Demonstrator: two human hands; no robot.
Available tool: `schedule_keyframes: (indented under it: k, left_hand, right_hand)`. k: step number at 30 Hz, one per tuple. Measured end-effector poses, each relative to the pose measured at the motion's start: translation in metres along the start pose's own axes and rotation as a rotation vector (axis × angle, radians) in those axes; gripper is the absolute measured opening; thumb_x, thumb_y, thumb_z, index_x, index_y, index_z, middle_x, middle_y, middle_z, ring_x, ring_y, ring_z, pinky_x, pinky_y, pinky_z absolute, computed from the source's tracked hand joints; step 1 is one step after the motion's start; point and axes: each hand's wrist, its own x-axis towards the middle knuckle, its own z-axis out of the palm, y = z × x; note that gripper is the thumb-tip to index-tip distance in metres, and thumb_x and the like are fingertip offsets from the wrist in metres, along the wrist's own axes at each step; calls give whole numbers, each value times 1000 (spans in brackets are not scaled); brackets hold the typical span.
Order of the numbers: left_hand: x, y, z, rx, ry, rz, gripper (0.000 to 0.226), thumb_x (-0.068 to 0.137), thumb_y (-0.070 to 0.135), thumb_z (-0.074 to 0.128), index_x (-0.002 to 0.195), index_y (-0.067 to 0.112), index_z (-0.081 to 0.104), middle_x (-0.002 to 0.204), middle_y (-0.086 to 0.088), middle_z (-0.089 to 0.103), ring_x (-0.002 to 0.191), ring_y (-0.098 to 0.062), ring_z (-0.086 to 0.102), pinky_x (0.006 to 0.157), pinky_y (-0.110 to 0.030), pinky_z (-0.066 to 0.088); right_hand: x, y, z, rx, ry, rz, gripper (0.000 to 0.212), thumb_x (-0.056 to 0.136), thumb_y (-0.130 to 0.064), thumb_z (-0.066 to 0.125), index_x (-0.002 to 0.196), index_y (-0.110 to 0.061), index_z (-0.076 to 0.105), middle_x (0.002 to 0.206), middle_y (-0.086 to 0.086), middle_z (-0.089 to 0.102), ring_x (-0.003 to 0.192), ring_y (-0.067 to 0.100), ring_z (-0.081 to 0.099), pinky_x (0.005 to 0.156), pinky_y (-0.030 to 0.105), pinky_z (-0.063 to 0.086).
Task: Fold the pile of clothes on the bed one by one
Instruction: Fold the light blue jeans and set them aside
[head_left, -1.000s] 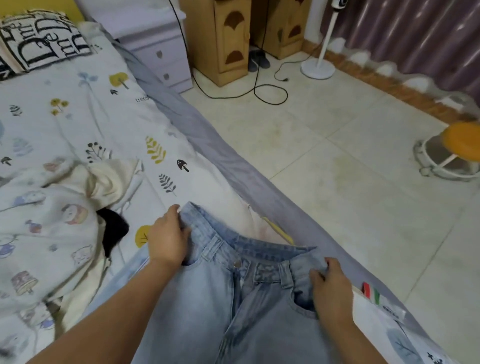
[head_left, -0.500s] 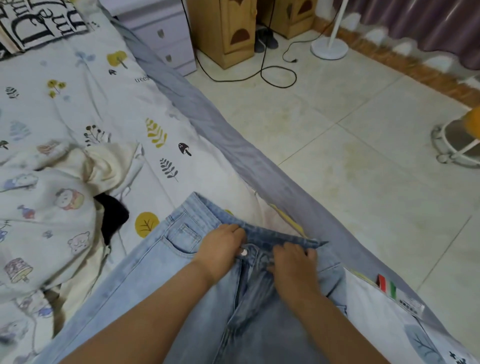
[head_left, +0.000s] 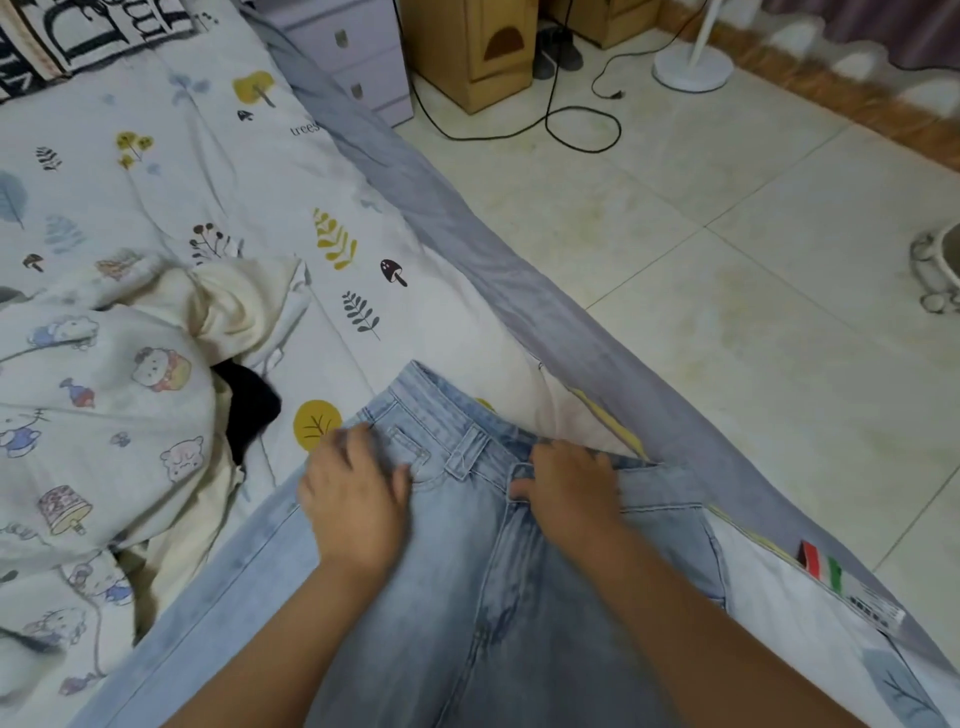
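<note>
Jeans (head_left: 467, 597) lay flat at the bed (head_left: 249, 171) edge; my left hand (head_left: 356, 499) pressed spread on the pocket, right hand (head_left: 569, 486) pinched the fly, smoothing step, next likely folding leg over leg.

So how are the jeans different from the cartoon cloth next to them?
The jeans are plain light blue; the cartoon cloth is white with little printed animals. The jeans lie spread flat; the cartoon cloth is bunched in a heap. The left hand and right hand rest on the jeans; nothing touches the cartoon cloth. Both lie on the bed.
</note>
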Motion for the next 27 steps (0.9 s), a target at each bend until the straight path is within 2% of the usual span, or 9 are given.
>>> schedule_keyframes:
  k: [4, 8, 12, 15, 17, 19, 23, 25, 27]
  left_hand:
    - [23, -22, -8, 161, -264, -187, 37, 85, 28, 63, 108, 0, 54, 105, -25, 59, 100, -42, 54, 83, -45, 36]
    - [41, -16, -16, 21, -42, -71, 20, 79, 11, 65, 93, 1, 56, 91, -23, 59, 86, -43, 55, 71, -43, 34]
    - [10, -16, -8, -1, 94, 46, 54, 79, 27, 66, 124, 3, 49, 125, -24, 50, 118, -39, 43, 99, -54, 31]
    - [-30, -34, 7, 133, -40, 184, 59, 91, 48, 35, 137, 11, 41, 143, -22, 39, 133, -34, 27, 107, -55, 13]
    - [-43, -50, 18, 197, -249, 185, 64, 95, 56, 12, 140, 16, 36, 143, -19, 41, 133, -34, 27, 104, -58, 24]
    - [-42, -56, 17, 219, -395, 157, 75, 92, 62, -1, 144, 17, 28, 147, -17, 36, 136, -34, 26, 103, -60, 31]
    - [-31, -49, -3, 202, -546, 132, 79, 82, 65, -1, 150, 24, -1, 158, -8, -4, 146, -28, -2, 115, -47, 4]
    - [-32, -52, -17, 186, -511, 169, 60, 91, 46, 24, 143, 15, 32, 151, -14, 26, 138, -30, 27, 109, -43, 26]
    - [-35, -56, -31, 104, -395, 193, 44, 85, 39, 33, 107, 12, 61, 114, -13, 59, 104, -33, 58, 81, -38, 47]
  right_hand:
    - [20, -6, -12, -9, 236, 20, 20, 95, -33, 50, 101, -15, 56, 109, 2, 57, 109, 24, 50, 90, 35, 29]
    - [33, -11, -9, -77, 335, 26, 21, 90, -28, 59, 104, -12, 56, 108, 7, 53, 107, 26, 47, 90, 38, 30]
    - [5, -33, 18, -144, 462, -9, 66, 65, -32, 81, 121, -3, 59, 125, 27, 55, 117, 41, 53, 99, 62, 32]
    - [-25, -41, 50, -180, 340, -41, 83, 74, -55, 61, 138, -7, 39, 141, 27, 40, 132, 40, 35, 104, 65, 14]
    - [-29, -33, 67, -208, 205, -56, 79, 77, -59, 36, 140, -13, 31, 146, 22, 35, 134, 36, 28, 103, 65, 12]
    - [-26, -29, 72, -223, 103, -73, 78, 78, -59, 35, 141, -15, 31, 148, 20, 32, 135, 34, 25, 105, 62, 5]
    - [-22, -43, 56, -296, -12, 18, 76, 94, -51, 38, 151, -18, 0, 155, 15, -17, 144, 33, -12, 104, 61, -17]
    - [-29, -60, 44, -218, -42, 59, 63, 97, -36, 41, 149, -14, 15, 157, 19, -2, 145, 33, 0, 110, 61, 2]
    - [-35, -74, 37, -179, 30, -14, 45, 78, -19, 68, 119, -4, 58, 131, 26, 50, 122, 39, 48, 95, 59, 39]
